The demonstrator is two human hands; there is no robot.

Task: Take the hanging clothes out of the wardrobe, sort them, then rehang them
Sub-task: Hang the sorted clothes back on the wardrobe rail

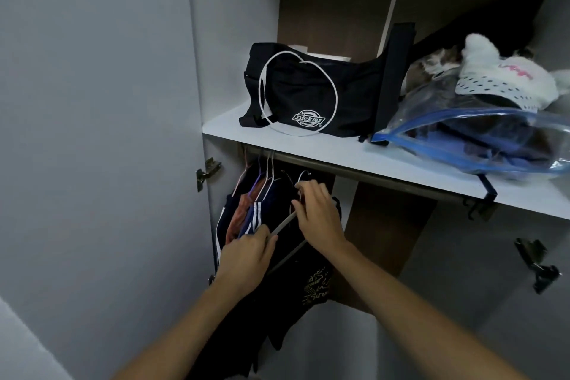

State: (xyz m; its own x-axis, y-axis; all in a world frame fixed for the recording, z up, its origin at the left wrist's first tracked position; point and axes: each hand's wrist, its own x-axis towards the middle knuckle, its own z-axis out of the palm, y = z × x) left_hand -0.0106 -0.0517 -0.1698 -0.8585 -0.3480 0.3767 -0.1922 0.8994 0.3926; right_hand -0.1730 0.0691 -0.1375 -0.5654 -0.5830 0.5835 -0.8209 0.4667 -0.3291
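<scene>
Both hands on one hanger [285,220], below the rod [354,174]. Right hand [317,213] pinches its neck, just under the hook; left hand [246,253] grips the near shoulder arm, lower and toward us. A dark garment [308,284] hangs beneath both grips. The hook looks clear of the rod, though we cannot say for certain. Other clothes [246,210] hang bunched just left of our grip, hooks on the rod. To do this well, we judge: steer with the right hand, keep the hook upright, level the hanger with the left so the garment stays on, and avoid snagging the neighbours.
</scene>
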